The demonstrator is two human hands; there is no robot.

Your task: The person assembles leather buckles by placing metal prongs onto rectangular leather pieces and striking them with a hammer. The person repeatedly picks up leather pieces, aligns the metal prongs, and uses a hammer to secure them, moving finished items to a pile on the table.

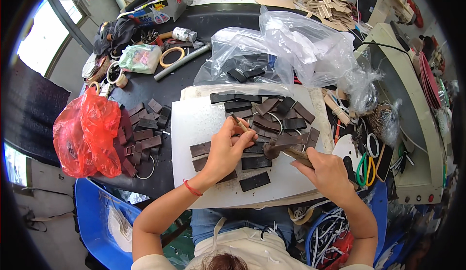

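Observation:
My left hand [228, 146], a red cord around its wrist, pinches a thin rod-shaped tool [240, 123] with a dark upper end. Its lower end is hidden by my fingers. The fingers of my right hand [330, 173] wrap around the wooden handle of a hammer [291, 144]; its metal head hangs just right of my left hand, over the leather pieces. Brown and black leather strap pieces [255, 181] lie on and around the white work board [187, 124], several with punched holes. Some sit under or right beside my left hand.
Left of the board lie more brown strap pieces [143, 135] and a red plastic bag [90, 134]. Clear plastic bags [301, 47] cover the back. A metal tube [182, 62] and a wooden ring [172, 56] are at back left. Blue bins [90, 221] flank my lap.

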